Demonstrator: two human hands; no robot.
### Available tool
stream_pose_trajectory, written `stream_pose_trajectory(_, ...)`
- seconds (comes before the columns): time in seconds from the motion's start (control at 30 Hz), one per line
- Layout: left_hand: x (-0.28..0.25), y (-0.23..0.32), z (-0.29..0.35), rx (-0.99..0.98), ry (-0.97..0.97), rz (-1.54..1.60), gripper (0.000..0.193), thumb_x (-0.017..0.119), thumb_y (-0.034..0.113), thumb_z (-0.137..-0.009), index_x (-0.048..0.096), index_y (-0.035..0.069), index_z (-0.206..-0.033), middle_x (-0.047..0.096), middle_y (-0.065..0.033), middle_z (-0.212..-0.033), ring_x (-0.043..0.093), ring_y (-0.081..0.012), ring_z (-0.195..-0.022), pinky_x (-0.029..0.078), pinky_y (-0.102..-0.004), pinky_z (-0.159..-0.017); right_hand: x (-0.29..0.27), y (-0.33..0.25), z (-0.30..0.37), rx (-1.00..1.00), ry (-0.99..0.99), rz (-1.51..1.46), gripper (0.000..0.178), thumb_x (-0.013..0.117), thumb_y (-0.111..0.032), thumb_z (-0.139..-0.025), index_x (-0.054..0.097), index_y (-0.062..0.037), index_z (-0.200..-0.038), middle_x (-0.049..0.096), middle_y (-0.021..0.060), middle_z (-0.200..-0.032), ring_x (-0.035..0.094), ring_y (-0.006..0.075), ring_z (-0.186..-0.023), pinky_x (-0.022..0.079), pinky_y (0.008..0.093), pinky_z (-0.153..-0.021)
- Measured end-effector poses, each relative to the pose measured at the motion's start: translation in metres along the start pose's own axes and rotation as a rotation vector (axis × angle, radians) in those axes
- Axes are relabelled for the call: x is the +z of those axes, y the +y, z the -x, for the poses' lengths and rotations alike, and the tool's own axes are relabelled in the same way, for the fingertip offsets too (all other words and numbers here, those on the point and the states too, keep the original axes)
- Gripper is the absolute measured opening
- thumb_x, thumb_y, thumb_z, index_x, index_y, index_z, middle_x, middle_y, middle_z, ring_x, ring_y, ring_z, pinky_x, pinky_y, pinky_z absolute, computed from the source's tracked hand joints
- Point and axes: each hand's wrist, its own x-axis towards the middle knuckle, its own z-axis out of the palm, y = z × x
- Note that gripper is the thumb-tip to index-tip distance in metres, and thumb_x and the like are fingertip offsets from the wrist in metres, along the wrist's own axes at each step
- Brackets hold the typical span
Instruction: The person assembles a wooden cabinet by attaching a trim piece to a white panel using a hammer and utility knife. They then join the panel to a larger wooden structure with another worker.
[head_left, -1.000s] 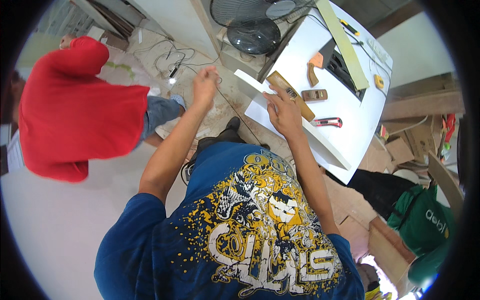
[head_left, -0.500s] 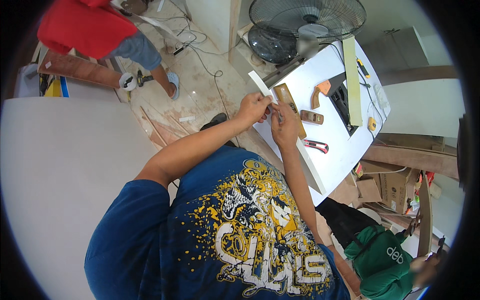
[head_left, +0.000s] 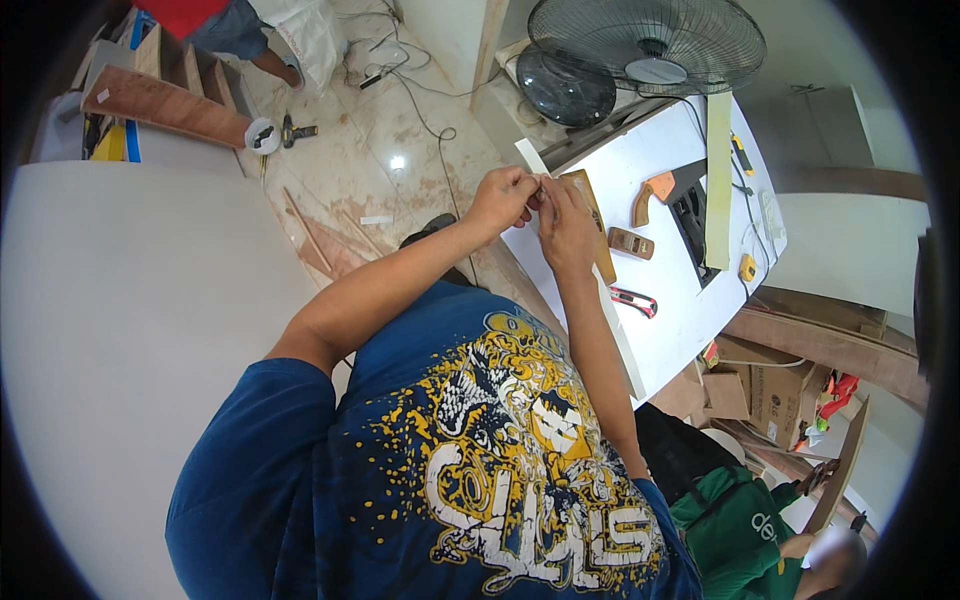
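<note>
Pinching together above the near-left corner of the white rectangular desk (head_left: 690,320), the left hand (head_left: 503,200) and right hand (head_left: 566,222) meet fingertip to fingertip, with something very small seemingly caught between them; what it is cannot be told, as the fingers hide it. The grip of each hand is closed tight, thumb against forefingers, the two hands touching each other.

Just under and beside the right hand lies a long narrow tan wooden strip (head_left: 597,230), its long axis running from the desk's far-left corner toward the near edge, one end hidden by the fingers. Whether the hands touch it cannot be made out.

Both forearms reach forward and up from a dark blue shirt with a yellow and white print (head_left: 480,470). The left arm comes in slanting from the lower left, elbow bent; the right arm runs nearly straight along the desk's left edge, wrist bent slightly inward.

Further out on the desk, a small brown rectangular block (head_left: 631,243) sits just beside the strip, and a red-and-black utility knife (head_left: 633,301) lies nearer the near edge. An orange-handled tool (head_left: 652,195) rests toward the middle, and a long pale green straightedge (head_left: 717,180) lies toward the right side. A black round standing fan (head_left: 650,45) is beyond the desk's far edge.
</note>
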Motion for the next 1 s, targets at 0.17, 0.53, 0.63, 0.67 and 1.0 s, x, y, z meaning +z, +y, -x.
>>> stream_pose_trajectory(0.17, -0.003, -0.004, -0.003, -0.009, -0.009, 0.061, 0.025, 0.060, 0.025, -0.106, 0.068, 0.002, -0.099, 0.071, -0.0080, -0.086, 0.067, -0.0151, -0.064, 0.054, -0.0278, -0.053, 0.003, -0.002, 0.003, 0.001, 0.000, 0.000, 0.030, 0.064, -0.015, -0.102, 0.073, -0.0150, -0.130, 0.071, 0.0127, -0.123, 0.073, 0.0368, -0.100, 0.060, 0.0473, -0.082)
stream_pose_trajectory(0.53, 0.007, 0.003, -0.006, 0.004, 0.108, 0.022, 0.024, 0.067, 0.024, -0.101, 0.064, 0.003, -0.089, 0.072, -0.0100, -0.082, 0.072, -0.0180, -0.065, 0.057, -0.0306, -0.051, 0.006, -0.008, 0.002, 0.055, 0.019, 0.084, 0.028, 0.066, -0.017, -0.101, 0.075, -0.0147, -0.127, 0.071, 0.0117, -0.120, 0.073, 0.0358, -0.100, 0.060, 0.0472, -0.082)
stream_pose_trajectory(0.63, 0.010, -0.003, -0.009, 0.037, 0.114, 0.066, 0.022, 0.067, 0.021, -0.101, 0.064, 0.004, -0.088, 0.070, -0.0087, -0.078, 0.070, -0.0169, -0.064, 0.057, -0.0308, -0.052, 0.006, -0.008, 0.001, -0.001, 0.063, 0.066, 0.025, 0.068, -0.017, -0.099, 0.075, -0.0116, -0.123, 0.071, 0.0115, -0.121, 0.073, 0.0361, -0.099, 0.060, 0.0467, -0.082)
stream_pose_trajectory(0.67, 0.006, -0.008, -0.012, 0.039, 0.079, 0.126, 0.020, 0.066, 0.020, -0.101, 0.065, 0.004, -0.091, 0.071, -0.0087, -0.082, 0.071, -0.0172, -0.066, 0.059, -0.0315, -0.056, 0.004, -0.010, -0.004, -0.040, 0.092, 0.066, 0.022, 0.068, -0.016, -0.099, 0.074, -0.0097, -0.120, 0.071, 0.0116, -0.122, 0.073, 0.0364, -0.099, 0.060, 0.0466, -0.082)
stream_pose_trajectory(1.0, -0.059, 0.020, -0.039, 0.239, -0.004, -0.008, 0.033, 0.066, 0.017, -0.102, 0.066, 0.005, -0.133, 0.070, -0.0083, -0.122, 0.071, -0.0169, -0.087, 0.060, -0.0313, -0.069, 0.028, -0.010, -0.026, -0.102, 0.136, 0.055, 0.017, 0.074, -0.013, -0.096, 0.067, -0.0009, -0.106, 0.072, 0.0174, -0.123, 0.072, 0.0399, -0.098, 0.058, 0.0484, -0.083)
